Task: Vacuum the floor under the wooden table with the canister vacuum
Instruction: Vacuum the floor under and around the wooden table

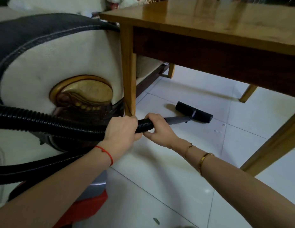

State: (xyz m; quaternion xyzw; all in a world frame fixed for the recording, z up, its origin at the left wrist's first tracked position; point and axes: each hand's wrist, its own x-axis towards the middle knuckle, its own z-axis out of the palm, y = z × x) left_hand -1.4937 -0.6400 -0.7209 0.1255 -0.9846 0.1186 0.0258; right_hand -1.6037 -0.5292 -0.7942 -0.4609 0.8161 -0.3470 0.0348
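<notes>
Your left hand (122, 129) and right hand (157, 129) sit side by side, fingers (153, 116) curled round the black hose (61, 125) — where it meets the grey wand (176, 120). Ahead of them, the floor head (193, 112) lies flat on the white tiled floor (184, 170) under the wooden tabletop (226, 22).

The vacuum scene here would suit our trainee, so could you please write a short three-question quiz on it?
1. True or false: both hands grip the ribbed hose.
2. Where is the floor head? A) on the table top B) on the tiles under the wooden table C) on the sofa
3. Fill in: white crumbs lie to the head's ____.

Key:
1. True: left hand and right hand hold its cuff.
2. B
3. right
</notes>
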